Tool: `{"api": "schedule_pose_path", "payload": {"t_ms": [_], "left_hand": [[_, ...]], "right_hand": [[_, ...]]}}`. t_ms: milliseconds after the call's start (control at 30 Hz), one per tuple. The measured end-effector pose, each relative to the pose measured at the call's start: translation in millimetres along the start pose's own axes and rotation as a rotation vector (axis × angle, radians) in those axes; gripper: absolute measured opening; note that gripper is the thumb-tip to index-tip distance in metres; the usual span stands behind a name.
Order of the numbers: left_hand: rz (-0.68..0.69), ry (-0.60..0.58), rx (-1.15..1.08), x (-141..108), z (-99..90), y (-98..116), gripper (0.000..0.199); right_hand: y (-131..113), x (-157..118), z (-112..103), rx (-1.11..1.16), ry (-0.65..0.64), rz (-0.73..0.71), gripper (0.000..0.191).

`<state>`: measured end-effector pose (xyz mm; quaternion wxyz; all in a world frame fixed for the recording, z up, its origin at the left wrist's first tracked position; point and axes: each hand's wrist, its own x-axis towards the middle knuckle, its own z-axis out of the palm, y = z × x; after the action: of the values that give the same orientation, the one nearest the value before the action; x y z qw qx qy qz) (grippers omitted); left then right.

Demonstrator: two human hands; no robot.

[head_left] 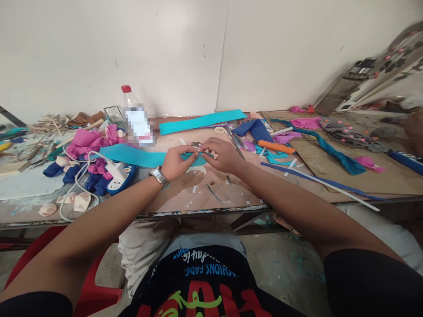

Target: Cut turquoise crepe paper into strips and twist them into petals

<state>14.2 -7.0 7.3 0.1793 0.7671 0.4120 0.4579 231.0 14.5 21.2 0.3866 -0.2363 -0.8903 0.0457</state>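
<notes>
A person sits at a table [231, 198] strewn with craft scraps, seen from head height. Both forearms reach forward and the fingertips meet near the middle. The left hand [180, 160], below a metal wristwatch [160, 176], and the right hand [220, 154] both pinch the right end of a turquoise strip [139, 156] between thumb and fingers. The strip stretches away leftward across the table, passing in front of a phone with a lit, blurred screen [139, 125] and a red-capped bottle [126, 89].

Left of the hands, a blue and white power strip [123, 181] with a white cable lies beside bunched pink material [87, 143] and dark blue bundles. A cream rosette [48, 209] is near the table's front edge. Behind the hands, a second turquoise strip [201, 122] lies close to the wall. To the right are folded navy material [255, 130], an orange roll [276, 147] and, on brown cardboard [313, 165], a crinkled teal length [335, 154].
</notes>
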Motion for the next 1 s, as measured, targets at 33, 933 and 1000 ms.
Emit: {"api": "schedule_pose_path", "payload": {"t_ms": [33, 933, 1000], "left_hand": [[0.007, 0.001, 0.007, -0.2, -0.1, -0.3, 0.029], [0.148, 0.029, 0.256, -1.9, 3.5, -6.6, 0.031], [0.153, 0.028, 0.262, -1.9, 3.5, -6.3, 0.030]], "right_hand": [[0.2, -0.2, 0.3, -0.007, 0.005, 0.000, 0.014], [-1.4, -0.2, 6.6, 0.030, 0.016, 0.151, 0.008], [-1.5, -0.4, 7.7, 0.069, 0.019, 0.193, 0.009]]}}
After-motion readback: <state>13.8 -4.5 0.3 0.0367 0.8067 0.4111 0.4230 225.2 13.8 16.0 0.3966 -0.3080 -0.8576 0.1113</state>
